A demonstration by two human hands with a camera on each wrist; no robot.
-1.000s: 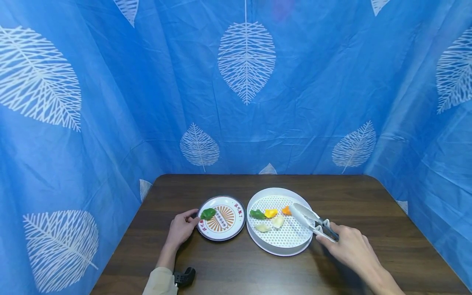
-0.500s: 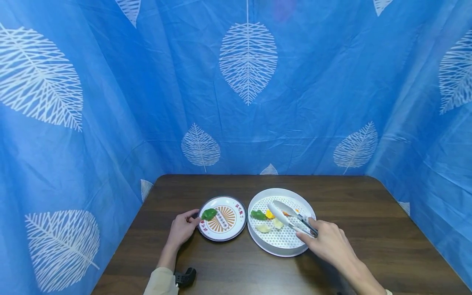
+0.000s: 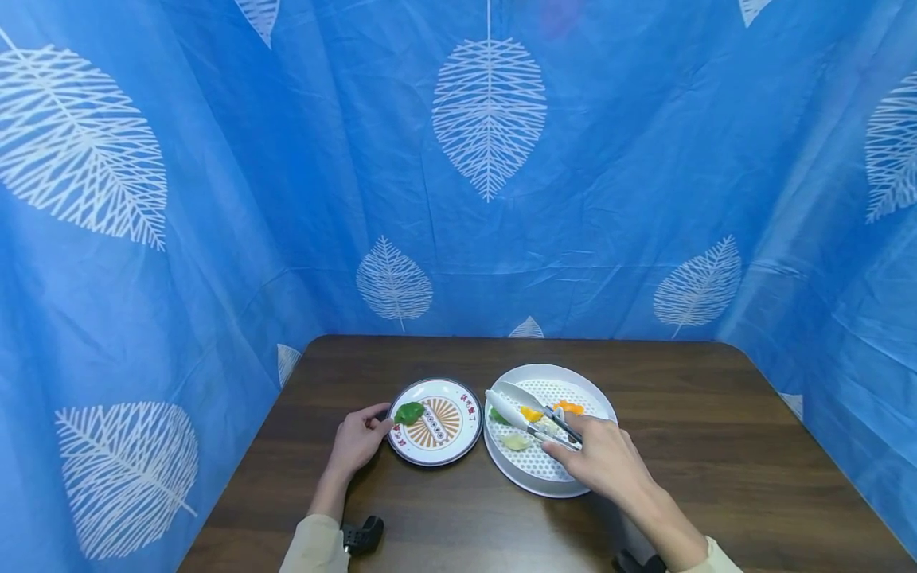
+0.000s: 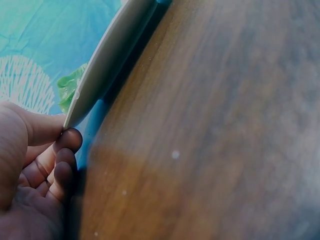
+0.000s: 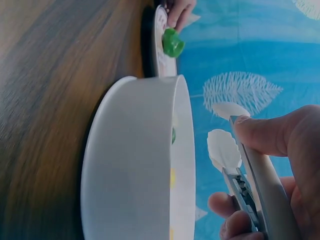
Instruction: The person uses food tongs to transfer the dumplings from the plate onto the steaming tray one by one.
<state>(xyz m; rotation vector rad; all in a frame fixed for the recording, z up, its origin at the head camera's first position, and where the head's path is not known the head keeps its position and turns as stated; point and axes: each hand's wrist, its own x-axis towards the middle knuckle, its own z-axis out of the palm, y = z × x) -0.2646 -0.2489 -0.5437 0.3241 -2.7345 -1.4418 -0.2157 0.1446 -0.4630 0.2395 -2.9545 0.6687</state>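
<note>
My left hand (image 3: 356,440) pinches the left rim of a white plate (image 3: 458,442) with an orange sunburst print, thumb above and fingers beneath. On that plate, near the thumb, lies a crumpled green piece (image 3: 409,413), leaf-like. My right hand (image 3: 609,460) grips metal tongs with white heads (image 3: 505,408). Their jaws stand apart over the left part of a round white basket (image 3: 526,477) with a perforated floor, overlapping a second green piece (image 3: 496,416). Also in the basket are a yellow piece (image 3: 532,415), orange pieces (image 3: 570,407) and a pale piece (image 3: 514,442). The right wrist view shows the tongs above the basket's rim.
Plate and basket stand side by side on a dark wooden table (image 3: 458,525). A blue curtain (image 3: 602,159) with white leaf prints surrounds the table's back and sides. A black device (image 3: 364,535) sits at the left wrist.
My right hand has carried the tongs leftward, from the basket's right side by the orange pieces to above the green piece at its left. The left hand stays at the plate's rim.
</note>
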